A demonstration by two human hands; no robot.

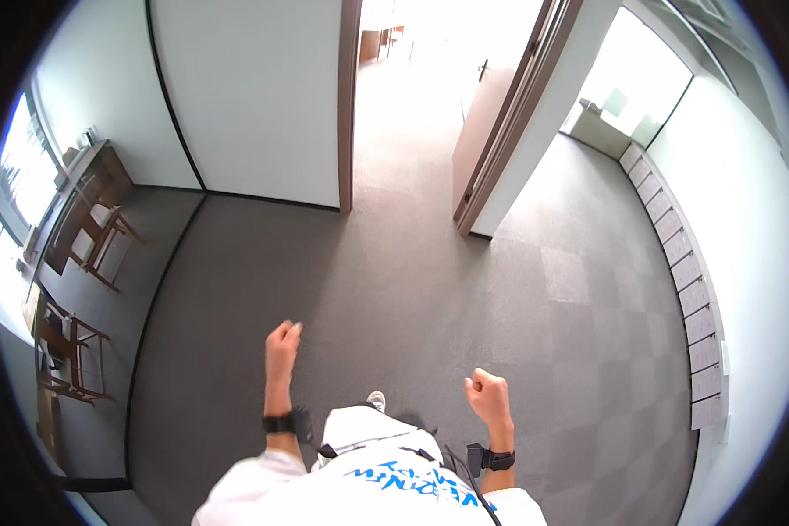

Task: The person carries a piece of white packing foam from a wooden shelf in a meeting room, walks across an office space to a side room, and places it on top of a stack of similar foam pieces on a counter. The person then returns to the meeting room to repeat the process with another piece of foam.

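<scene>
My left hand is raised over the grey carpet, its fingers curled in and nothing seen in them. On the right, my right hand is closed in a fist, also without anything visible in it. Neither hand touches anything. Each wrist wears a black strap with a small dark box, one strap on the left and another strap on the right. A dark cable runs down over my white shirt. One light shoe shows beyond my waist.
Ahead, a brown-framed doorway has its door standing open into a bright room. A corridor lies to the right, with a row of low grey lockers along the wall. Behind glass at left are wooden chairs and a desk.
</scene>
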